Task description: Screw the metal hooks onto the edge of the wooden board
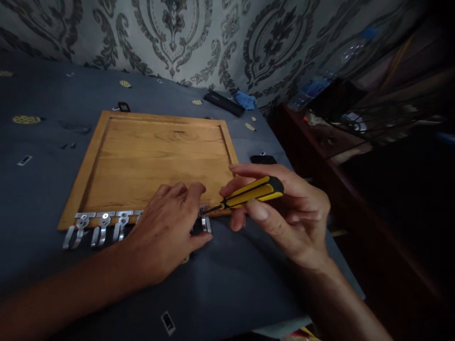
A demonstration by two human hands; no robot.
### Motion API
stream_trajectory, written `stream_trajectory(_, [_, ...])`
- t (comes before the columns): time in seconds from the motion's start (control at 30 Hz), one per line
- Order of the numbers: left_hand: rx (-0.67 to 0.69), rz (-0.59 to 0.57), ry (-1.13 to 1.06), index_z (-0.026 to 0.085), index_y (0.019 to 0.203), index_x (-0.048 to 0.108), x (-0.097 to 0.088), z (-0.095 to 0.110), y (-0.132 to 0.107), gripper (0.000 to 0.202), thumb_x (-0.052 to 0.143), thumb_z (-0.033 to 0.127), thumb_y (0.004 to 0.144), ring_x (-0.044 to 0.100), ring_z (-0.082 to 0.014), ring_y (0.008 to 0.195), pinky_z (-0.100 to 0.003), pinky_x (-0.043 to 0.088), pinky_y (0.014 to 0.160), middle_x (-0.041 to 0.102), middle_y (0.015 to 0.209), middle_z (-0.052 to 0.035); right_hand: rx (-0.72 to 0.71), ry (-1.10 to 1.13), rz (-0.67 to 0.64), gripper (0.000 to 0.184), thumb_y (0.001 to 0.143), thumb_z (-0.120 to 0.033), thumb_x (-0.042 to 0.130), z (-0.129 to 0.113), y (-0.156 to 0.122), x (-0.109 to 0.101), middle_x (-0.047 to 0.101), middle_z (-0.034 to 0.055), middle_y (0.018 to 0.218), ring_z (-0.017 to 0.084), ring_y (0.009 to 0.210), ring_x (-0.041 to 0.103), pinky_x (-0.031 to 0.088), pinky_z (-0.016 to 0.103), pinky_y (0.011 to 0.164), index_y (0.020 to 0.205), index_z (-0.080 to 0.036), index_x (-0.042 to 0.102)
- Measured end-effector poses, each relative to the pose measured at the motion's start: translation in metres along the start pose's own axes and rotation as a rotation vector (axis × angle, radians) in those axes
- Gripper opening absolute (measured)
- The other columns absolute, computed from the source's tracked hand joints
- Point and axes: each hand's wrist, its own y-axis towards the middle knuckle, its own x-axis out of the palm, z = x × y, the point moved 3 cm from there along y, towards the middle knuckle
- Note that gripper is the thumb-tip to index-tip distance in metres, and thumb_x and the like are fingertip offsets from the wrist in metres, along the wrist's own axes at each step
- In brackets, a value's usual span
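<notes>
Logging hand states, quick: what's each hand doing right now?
Left hand: at the rightmost silver hook; whether it grips it can't be told.
Right hand: closed, holding the yellow-and-black screwdriver.

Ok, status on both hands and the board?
Right hand holding screwdriver, tip at a metal hook. Left hand by that hook, hiding part of the hook row. Wooden board lying flat.

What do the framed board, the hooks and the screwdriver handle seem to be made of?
Framed board: wood, seemingly varnished; grain lines show. Hooks: metal, shiny silver, by their bright gleam. Screwdriver handle: probably smooth plastic, perhaps partly rubber, given its yellow and black sections.
</notes>
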Motion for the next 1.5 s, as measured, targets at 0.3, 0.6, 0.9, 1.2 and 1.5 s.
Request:
stream_trajectory(0.3, [0.01, 0.003, -0.004, 0.017, 0.114, 0.05, -0.0012, 0.0011, 0.0009, 0.049, 0.077, 0.028, 0.074, 0.062, -0.0304, 0.098, -0.045, 0.049, 0.086, 0.067, 0.102, -0.0087, -0.123, -0.038, 0.083, 0.021, 0.075, -0.022, 0.082, -0.0003, -0.0001, -0.0028, 0.074, 0.0012, 0.084, 0.016, 0.073, 0.071, 0.053, 0.018, 0.04, 0.094, -0.026, 0.073])
stream_trajectory(0.6, [0.018, 0.021, -0.019, 0.017, 0.117, 0.05, 0.0005, -0.0009, -0.0015, 0.053, 0.078, 0.028, 0.074, 0.061, -0.0308, 0.101, -0.046, 0.049, 0.088, 0.067, 0.104, -0.0086, -0.111, -0.111, 0.037, 0.017, 0.08, -0.027, 0.078, -0.0054, 0.0007, -0.0054, 0.075, 0.0028, 0.087, 0.013, 0.057, 0.065, 0.053, 0.024, 0.042, 0.096, -0.025, 0.075])
stream_trajectory(0.9, [-0.001, 0.015, -0.015, 0.017, 0.116, 0.052, 0.0011, -0.0006, -0.0009, 0.051, 0.078, 0.027, 0.073, 0.061, -0.0322, 0.099, -0.047, 0.049, 0.086, 0.066, 0.103, -0.0096, -0.131, -0.101, 0.114, 0.019, 0.077, -0.025, 0.081, -0.0025, -0.0002, -0.0042, 0.074, 0.0, 0.083, 0.011, 0.056, 0.065, 0.053, 0.023, 0.046, 0.093, -0.025, 0.071])
stream_trajectory(1.2, [-0.018, 0.001, 0.005, 0.017, 0.116, 0.052, 0.0009, -0.0016, -0.0006, 0.05, 0.077, 0.027, 0.074, 0.06, -0.0322, 0.096, -0.047, 0.049, 0.084, 0.066, 0.102, -0.0093, -0.199, -0.108, 0.192, 0.012, 0.088, -0.023, 0.069, -0.0061, -0.0043, -0.0072, 0.072, 0.0037, 0.09, 0.01, 0.048, 0.063, 0.054, 0.027, 0.046, 0.099, -0.022, 0.072])
stream_trajectory(1.5, [-0.021, 0.003, 0.003, 0.015, 0.115, 0.053, 0.0011, -0.0003, -0.0015, 0.051, 0.078, 0.026, 0.072, 0.061, -0.0319, 0.098, -0.047, 0.049, 0.086, 0.067, 0.104, -0.0105, -0.163, -0.149, 0.15, 0.016, 0.086, -0.015, 0.07, 0.0009, -0.0033, -0.004, 0.071, 0.0005, 0.091, 0.009, 0.049, 0.065, 0.055, 0.024, 0.046, 0.1, -0.024, 0.071])
